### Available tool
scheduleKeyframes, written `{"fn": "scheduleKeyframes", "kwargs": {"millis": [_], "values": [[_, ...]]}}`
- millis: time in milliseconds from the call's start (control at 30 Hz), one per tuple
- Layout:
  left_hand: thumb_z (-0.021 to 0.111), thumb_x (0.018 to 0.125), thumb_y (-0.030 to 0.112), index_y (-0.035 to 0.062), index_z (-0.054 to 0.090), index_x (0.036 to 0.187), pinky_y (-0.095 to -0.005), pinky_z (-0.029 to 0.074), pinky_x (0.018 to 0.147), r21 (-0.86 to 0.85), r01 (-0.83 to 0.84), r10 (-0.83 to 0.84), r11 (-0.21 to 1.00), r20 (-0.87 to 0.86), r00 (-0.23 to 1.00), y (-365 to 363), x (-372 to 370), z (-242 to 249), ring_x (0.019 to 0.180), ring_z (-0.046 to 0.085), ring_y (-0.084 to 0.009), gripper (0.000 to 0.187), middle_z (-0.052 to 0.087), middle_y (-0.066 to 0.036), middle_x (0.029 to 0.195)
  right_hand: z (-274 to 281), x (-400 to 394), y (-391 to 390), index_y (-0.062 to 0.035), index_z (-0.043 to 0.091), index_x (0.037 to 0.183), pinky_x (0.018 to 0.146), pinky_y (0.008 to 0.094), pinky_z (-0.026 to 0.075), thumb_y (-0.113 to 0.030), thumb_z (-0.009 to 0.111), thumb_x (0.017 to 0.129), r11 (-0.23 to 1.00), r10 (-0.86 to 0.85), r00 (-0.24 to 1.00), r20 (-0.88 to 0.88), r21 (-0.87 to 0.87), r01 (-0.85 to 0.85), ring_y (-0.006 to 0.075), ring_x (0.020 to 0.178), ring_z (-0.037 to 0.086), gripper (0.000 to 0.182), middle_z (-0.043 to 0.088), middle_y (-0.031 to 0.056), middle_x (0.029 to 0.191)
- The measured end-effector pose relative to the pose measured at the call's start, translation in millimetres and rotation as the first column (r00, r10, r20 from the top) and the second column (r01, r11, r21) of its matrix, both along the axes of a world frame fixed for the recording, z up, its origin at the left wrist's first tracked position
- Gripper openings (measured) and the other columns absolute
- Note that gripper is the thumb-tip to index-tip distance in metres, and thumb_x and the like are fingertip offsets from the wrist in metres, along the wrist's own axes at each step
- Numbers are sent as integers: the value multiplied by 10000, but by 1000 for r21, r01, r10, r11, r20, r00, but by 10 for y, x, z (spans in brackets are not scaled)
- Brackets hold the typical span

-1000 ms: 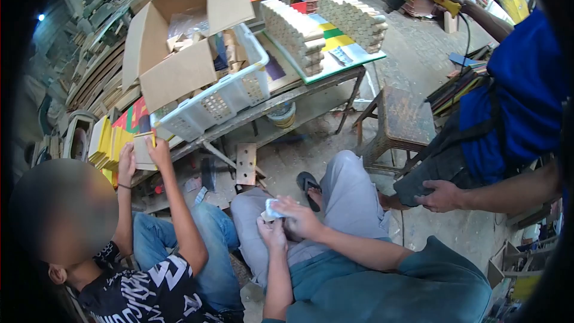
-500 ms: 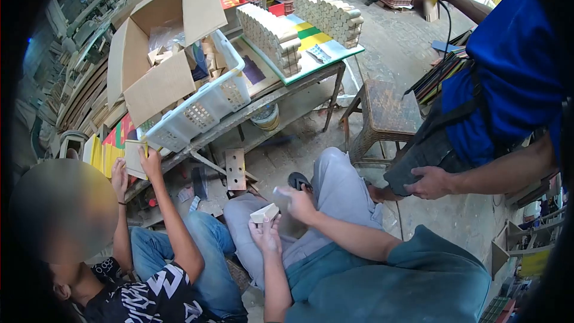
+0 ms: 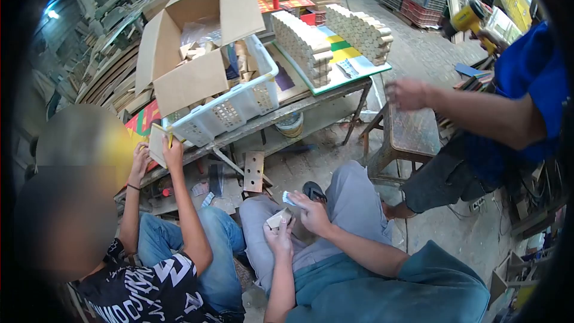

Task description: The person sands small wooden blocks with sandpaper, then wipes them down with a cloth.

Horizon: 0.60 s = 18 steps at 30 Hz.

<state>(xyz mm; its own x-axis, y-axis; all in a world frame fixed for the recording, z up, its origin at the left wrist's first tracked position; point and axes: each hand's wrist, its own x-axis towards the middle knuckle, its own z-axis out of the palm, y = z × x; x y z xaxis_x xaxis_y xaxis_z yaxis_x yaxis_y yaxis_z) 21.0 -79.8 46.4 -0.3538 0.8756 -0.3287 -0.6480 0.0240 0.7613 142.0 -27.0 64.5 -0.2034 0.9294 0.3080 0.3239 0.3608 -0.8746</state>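
My left hand (image 3: 280, 238) is closed round a small pale wooden block (image 3: 279, 219), held up above my lap. Just to the right is my right hand (image 3: 312, 212), with a small whitish-blue piece (image 3: 289, 198), perhaps sandpaper or cloth, pinched at its fingertips. That piece is apart from the block. A black sandal (image 3: 313, 191) shows beyond my right hand.
A seated co-worker at left holds a flat board (image 3: 158, 145). Another, in blue, stands at right with a yellow power tool (image 3: 469, 17). Ahead are a white crate (image 3: 222, 117), an open carton (image 3: 190, 91), stacked wooden cylinders (image 3: 302, 48) and a stool (image 3: 412, 133).
The view has shifted, so the scene sits further right. The standing co-worker's lower arm has risen and reaches over the stool. My right hand has turned flatter beside the block.
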Motion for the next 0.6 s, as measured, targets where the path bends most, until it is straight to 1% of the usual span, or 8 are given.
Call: {"fn": "scheduleKeyframes", "kwargs": {"millis": [100, 200, 300, 333, 367, 433, 500, 600], "values": [[591, 880, -26, 13, 356, 1174, -429, 536, 888, -17, -28, 28, 999, -5, 1000, 44, -15, -86, 1036, 581, -275, 378, 521, -166, 1148, 59, 7, -48, -40, 581, 1225, 1068, 400, 369, 122, 484, 741, 998, 17, 999, 31, 58, -18, 337, 1237, 488, 520, 561, 203, 1244], [649, 852, 15, 26, 369, 1193, -301, 497, 866, 79, 32, -6, 996, -302, 953, -12, -16, -323, 1012, 575, -207, 441, 535, -144, 1150, -82, -101, -122, -50, 579, 1230, 1056, 414, 379, 108, 482, 725, 993, 99, 988, 122, 56, -106, 349, 1227, 490, 537, 567, 198, 1236], [609, 863, -25, 21, 387, 1174, -337, 506, 878, 14, 16, -12, 1000, -239, 971, -43, 35, -133, 1063, 564, -210, 385, 537, -138, 1155, -246, -120, 23, -29, 583, 1229, 1061, 374, 370, 119, 463, 731, 996, -26, 988, 152, -86, 39, 343, 1233, 496, 533, 551, 195, 1275], [615, 854, -36, 17, 384, 1190, -330, 489, 899, 55, -23, 34, 998, -205, 978, -22, 44, -96, 1068, 554, -202, 411, 537, -135, 1159, -157, -127, 11, -25, 588, 1220, 1047, 373, 385, 126, 470, 717, 996, -73, 983, 170, -41, 81, 334, 1227, 504, 539, 564, 187, 1261], [615, 854, -36, 17, 384, 1190, -330, 489, 899, 48, -35, 45, 998, -215, 976, -14, 19, -96, 1068, 554, -202, 411, 537, -135, 1159, -65, -160, -69, -25, 588, 1220, 1047, 373, 385, 126, 470, 717, 996, -60, 985, 161, -49, 69, 334, 1227, 504, 539, 564, 187, 1261], [649, 852, 18, 7, 364, 1190, -310, 454, 932, 19, -21, 27, 1000, -368, 929, 2, 1, -120, 1048, 558, -204, 442, 530, -150, 1144, 177, -181, -202, -15, 591, 1206, 1028, 365, 403, 141, 464, 701, 984, 74, 990, 116, 152, -91, 333, 1210, 518, 544, 575, 185, 1245], [659, 857, 40, 1, 362, 1179, -317, 450, 946, 42, 34, -16, 999, -365, 931, -74, 16, -110, 1054, 558, -210, 440, 524, -158, 1151, -6, -200, -180, -3, 603, 1180, 1025, 355, 406, 153, 458, 696, 987, 76, 991, 108, 135, -90, 337, 1190, 535, 528, 587, 194, 1220], [662, 858, 52, 2, 357, 1186, -319, 451, 951, 161, 63, -17, 985, -272, 962, -145, 15, 57, 1073, 547, -208, 451, 516, -161, 1163, -292, -40, 106, 13, 624, 1135, 1038, 355, 396, 154, 445, 703, 986, -144, 979, 141, -65, 155, 334, 1193, 536, 489, 602, 223, 1175]]}}
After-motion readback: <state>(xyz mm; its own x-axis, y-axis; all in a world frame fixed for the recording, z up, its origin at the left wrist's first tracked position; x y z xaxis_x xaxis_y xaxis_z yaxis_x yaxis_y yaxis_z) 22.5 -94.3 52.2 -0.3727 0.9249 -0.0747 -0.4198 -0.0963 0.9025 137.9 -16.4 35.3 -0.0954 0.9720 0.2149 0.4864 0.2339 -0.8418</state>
